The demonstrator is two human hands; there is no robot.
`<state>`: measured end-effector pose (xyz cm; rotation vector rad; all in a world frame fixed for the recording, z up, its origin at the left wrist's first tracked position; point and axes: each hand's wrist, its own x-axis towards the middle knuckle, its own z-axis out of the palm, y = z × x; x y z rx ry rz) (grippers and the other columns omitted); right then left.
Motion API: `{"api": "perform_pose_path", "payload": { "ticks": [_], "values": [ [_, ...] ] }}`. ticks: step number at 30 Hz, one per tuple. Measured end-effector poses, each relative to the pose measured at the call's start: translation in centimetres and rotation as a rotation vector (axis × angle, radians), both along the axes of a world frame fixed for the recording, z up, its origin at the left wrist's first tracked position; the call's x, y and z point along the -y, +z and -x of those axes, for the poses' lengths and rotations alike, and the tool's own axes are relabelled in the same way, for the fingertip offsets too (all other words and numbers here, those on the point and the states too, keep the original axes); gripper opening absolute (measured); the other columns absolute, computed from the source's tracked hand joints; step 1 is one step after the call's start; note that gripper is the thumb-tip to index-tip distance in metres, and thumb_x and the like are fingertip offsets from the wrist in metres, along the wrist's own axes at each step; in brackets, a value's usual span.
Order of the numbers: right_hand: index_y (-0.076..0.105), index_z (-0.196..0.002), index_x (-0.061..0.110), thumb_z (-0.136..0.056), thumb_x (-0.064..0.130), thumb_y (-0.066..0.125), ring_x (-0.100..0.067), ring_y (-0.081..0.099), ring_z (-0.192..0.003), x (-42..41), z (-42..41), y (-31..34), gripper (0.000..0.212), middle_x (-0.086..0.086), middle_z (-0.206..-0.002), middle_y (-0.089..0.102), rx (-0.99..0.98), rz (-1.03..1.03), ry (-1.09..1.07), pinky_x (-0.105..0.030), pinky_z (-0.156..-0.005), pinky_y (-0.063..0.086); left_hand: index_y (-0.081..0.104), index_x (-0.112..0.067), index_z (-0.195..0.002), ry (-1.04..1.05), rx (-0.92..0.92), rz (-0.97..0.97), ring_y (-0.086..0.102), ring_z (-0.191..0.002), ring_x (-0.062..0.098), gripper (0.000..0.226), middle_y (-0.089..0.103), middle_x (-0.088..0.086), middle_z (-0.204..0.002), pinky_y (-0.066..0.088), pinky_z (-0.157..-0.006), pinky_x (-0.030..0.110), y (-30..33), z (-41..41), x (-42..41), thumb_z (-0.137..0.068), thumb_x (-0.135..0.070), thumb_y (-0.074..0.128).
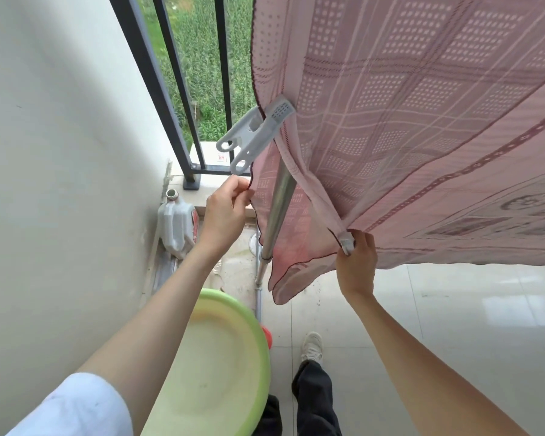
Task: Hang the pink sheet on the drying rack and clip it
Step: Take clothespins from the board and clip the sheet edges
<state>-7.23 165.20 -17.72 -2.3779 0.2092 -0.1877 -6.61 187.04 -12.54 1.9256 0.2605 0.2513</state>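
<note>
Pink sheet [422, 121] already draped over the rack's metal pole [280, 196], filling upper right of frame, corner hanging down at centre. One white clip [252, 133] is on, upper centre, biting the sheet edge at the pole, handles sticking out toward lower left. L hand [225, 209], centre frame, pinches the sheet's dark hem w/ thumb + fingers, just below that clip. R hand [357, 259], centre right, fingers curled round a second white clip [346, 242] at a bunched fold of sheet; clip mostly hidden by fabric and fingers, can't tell if its jaws have bitten yet. So step in hand looks like clip no. 2, hanging part done. Next move, imo: L keeps hem taut so the fold doesn't slide, R squeezes clip open, seats it over fabric + pole, releases, then tug-check. Risk: clip catches cloth only, not the pole. Green basin [233, 357] at bottom centre, white plastic jug [175, 225] by the wall left of centre, black railing [170, 89] upper centre.
</note>
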Motion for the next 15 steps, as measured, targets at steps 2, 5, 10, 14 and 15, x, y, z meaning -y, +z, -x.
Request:
{"api": "perform_pose_path", "payload": {
  "ticks": [2, 5, 10, 14, 15],
  "values": [
    [0.06, -0.106, -0.004, -0.073, -0.017, 0.049, -0.035, 0.054, -0.089, -0.2, 0.6, -1.1, 0.037, -0.022, -0.107, 0.055, -0.045, 0.019, 0.013, -0.02, -0.069, 0.03, 0.048, -0.026, -0.076, -0.048, -0.001, 0.027, 0.059, -0.074, 0.012, 0.025, 0.06, -0.006, -0.075, 0.047, -0.073, 0.024, -0.2, 0.0, 0.0, -0.09, -0.006, 0.051],
    [0.061, -0.108, -0.001, -0.076, -0.012, 0.053, -0.038, 0.056, -0.093, -1.5, 1.4, -2.5, 0.035, -0.021, -0.106, 0.057, -0.111, 0.011, 0.039, -0.025, -0.07, 0.033, 0.053, -0.029, -0.082, -0.159, -0.048, 0.072, 0.06, -0.08, 0.0, 0.02, 0.062, -0.013, -0.082, 0.047, -0.077, 0.019, -1.0, 0.2, -0.1, -0.09, -0.011, 0.054],
    [0.06, -0.109, -0.002, -0.076, -0.011, 0.055, -0.039, 0.056, -0.094, -3.1, 2.2, -3.9, 0.035, -0.021, -0.105, 0.059, -0.139, -0.022, 0.109, -0.027, -0.073, 0.037, 0.065, -0.014, -0.085, -0.172, -0.21, 0.009, 0.064, -0.084, 0.01, 0.006, 0.067, -0.008, -0.081, 0.051, -0.083, 0.034, -3.5, 0.1, -0.5, -0.087, -0.014, 0.059],
    [0.058, -0.111, -0.002, -0.077, -0.01, 0.054, -0.038, 0.056, -0.096, -4.1, 2.3, -4.1, 0.035, -0.019, -0.105, 0.061, -0.151, -0.036, 0.15, -0.024, -0.073, 0.035, 0.065, -0.013, -0.084, -0.064, -0.241, 0.041, 0.064, -0.082, 0.018, 0.006, 0.067, 0.001, -0.08, 0.052, -0.084, 0.04, -3.9, -1.2, -0.6, -0.086, -0.013, 0.059],
    [0.059, -0.111, -0.002, -0.078, -0.009, 0.055, -0.037, 0.057, -0.095, -4.3, 2.3, -4.1, 0.033, -0.019, -0.105, 0.061, -0.142, -0.041, 0.157, -0.023, -0.073, 0.035, 0.065, -0.012, -0.084, -0.042, -0.241, 0.054, 0.065, -0.083, 0.021, 0.006, 0.068, 0.004, -0.082, 0.052, -0.085, 0.042, -3.9, -1.7, -0.7, -0.086, -0.012, 0.059]
  ]
}}
